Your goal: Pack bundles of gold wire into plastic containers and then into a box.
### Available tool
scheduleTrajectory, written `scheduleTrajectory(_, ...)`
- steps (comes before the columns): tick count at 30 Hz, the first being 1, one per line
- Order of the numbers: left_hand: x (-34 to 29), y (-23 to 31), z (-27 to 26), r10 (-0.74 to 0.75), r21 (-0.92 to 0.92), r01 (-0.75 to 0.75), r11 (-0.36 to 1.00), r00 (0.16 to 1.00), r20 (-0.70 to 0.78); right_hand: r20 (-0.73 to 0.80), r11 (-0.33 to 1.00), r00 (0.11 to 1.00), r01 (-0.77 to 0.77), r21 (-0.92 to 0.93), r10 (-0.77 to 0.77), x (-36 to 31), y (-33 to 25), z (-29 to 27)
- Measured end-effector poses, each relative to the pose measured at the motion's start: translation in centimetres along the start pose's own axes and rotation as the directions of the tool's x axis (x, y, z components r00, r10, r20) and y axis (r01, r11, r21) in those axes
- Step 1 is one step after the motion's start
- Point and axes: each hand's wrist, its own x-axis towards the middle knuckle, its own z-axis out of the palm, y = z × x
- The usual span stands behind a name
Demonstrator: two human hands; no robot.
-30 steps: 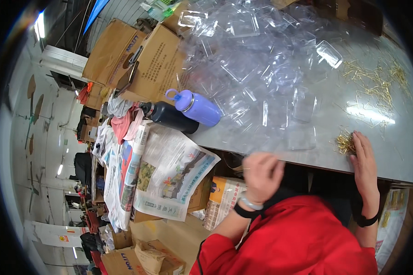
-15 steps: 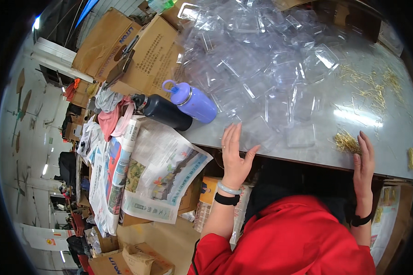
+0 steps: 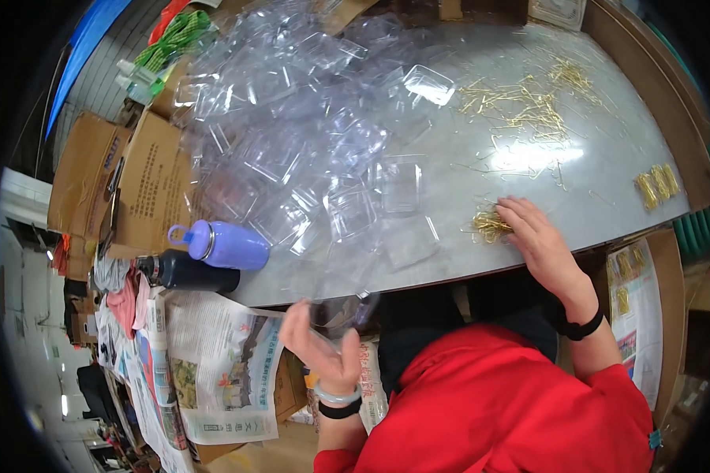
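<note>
My left hand (image 3: 317, 347) is raised below the table's near edge and holds a clear plastic clamshell case (image 3: 343, 310), blurred by motion. My right hand (image 3: 538, 240) lies flat on the grey table (image 3: 465, 197), fingers resting on a small pile of gold metal clips (image 3: 491, 224). A big heap of clear plastic cases (image 3: 292, 126) covers the table's left and middle. More gold clips (image 3: 528, 102) lie scattered at the far right, and a few bundled ones (image 3: 656, 186) sit near the right edge. My red sleeves fill the lower middle.
A purple bottle (image 3: 222, 245) and a black bottle (image 3: 185, 273) lie at the table's left corner. Brown cardboard boxes (image 3: 146, 181) stand to the left. Newspapers (image 3: 217, 370) hang below them. A box with printed sheets (image 3: 637, 299) sits at the right.
My left hand dropped from the table edge and now holds a clear case. My right hand slid onto the small clip pile. The view has shifted to show more of the table.
</note>
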Motion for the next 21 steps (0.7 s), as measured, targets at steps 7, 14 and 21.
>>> scheduleTrajectory(7,-0.9,4.5,5.6,-0.035,-0.070,0.950,-0.303,0.062,0.997,-0.004,0.995,1.000,0.008,0.098,-0.008,-0.5,0.4,0.3)
scheduleTrajectory(14,-1.1,1.6,9.4,0.044,0.166,0.899,-0.405,-0.162,0.986,0.014,1.000,1.000,0.019,-0.019,-0.019,0.4,-0.4,0.1)
scheduleTrajectory(21,-1.4,2.9,10.0,0.078,0.159,0.956,-0.245,-0.144,0.987,0.010,0.999,0.999,0.036,-0.024,-0.035,0.3,-0.6,0.7)
